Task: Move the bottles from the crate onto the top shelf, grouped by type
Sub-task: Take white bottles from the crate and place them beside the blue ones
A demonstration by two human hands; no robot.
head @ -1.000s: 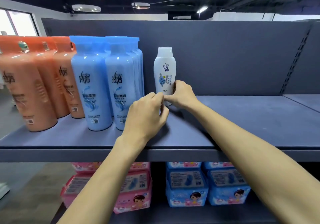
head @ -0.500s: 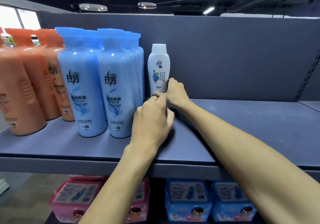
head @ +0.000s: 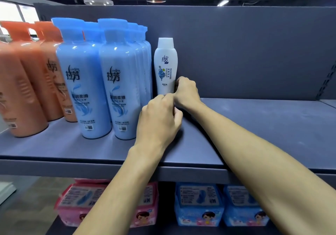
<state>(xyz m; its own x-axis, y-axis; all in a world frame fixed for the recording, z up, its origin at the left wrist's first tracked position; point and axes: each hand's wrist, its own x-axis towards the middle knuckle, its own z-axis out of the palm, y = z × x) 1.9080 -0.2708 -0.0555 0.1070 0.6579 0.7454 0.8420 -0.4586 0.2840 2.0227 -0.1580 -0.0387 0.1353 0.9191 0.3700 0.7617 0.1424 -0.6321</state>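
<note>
A small white bottle (head: pixel 165 67) with a blue flower label stands upright at the back of the grey top shelf (head: pixel 254 125), just right of several tall blue bottles (head: pixel 120 89). My right hand (head: pixel 186 92) grips the white bottle's lower right side. In front of its base my left hand (head: pixel 160 120) has its fingers curled, the fingertips at the bottle's bottom edge. Orange bottles (head: pixel 27 81) stand in a group at the far left. The crate is out of view.
The shelf's grey back panel (head: pixel 245 52) rises right behind the bottles. To the right of the white bottle the shelf surface is bare. On the shelf below lie pink packs (head: pixel 76 202) and blue packs (head: pixel 198 203).
The camera has moved closer and slightly lower. The white bottle has been slid left, nearer the blue bottles, with both hands staying at its base.
</note>
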